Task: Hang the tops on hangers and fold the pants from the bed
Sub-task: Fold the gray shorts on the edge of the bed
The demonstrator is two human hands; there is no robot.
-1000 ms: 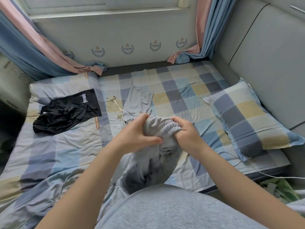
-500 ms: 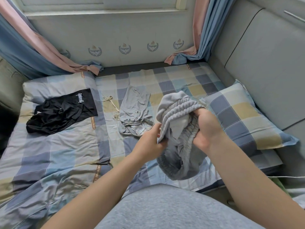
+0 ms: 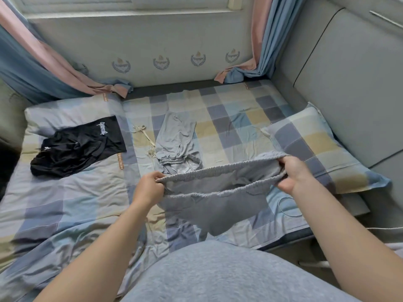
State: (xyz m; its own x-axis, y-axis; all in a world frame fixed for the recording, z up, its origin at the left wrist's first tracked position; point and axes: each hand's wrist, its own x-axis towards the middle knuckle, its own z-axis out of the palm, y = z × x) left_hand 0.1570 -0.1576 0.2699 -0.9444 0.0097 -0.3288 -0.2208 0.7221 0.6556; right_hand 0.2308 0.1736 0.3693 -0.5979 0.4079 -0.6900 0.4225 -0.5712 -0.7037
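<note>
Left hand [image 3: 150, 188] and right hand [image 3: 294, 173] each grip one end of the waistband of the grey pants [image 3: 213, 205], stretched wide above the bed [image 3: 65, 203]. The legs hang bunched, and their ends are hard to make out. Beyond, on the sheet, lie a second grey garment [image 3: 176, 140] and a crumpled black garment [image 3: 80, 149] of unclear type. The pillow [image 3: 316, 147] is partly hidden behind the right hand.

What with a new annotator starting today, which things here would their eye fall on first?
First the grey pants, held above the near edge of the bed with the waistband stretched between the left hand and the right hand. Next the black garment, crumpled on the bed's left side, and a paler grey pair lying mid-bed.
</note>
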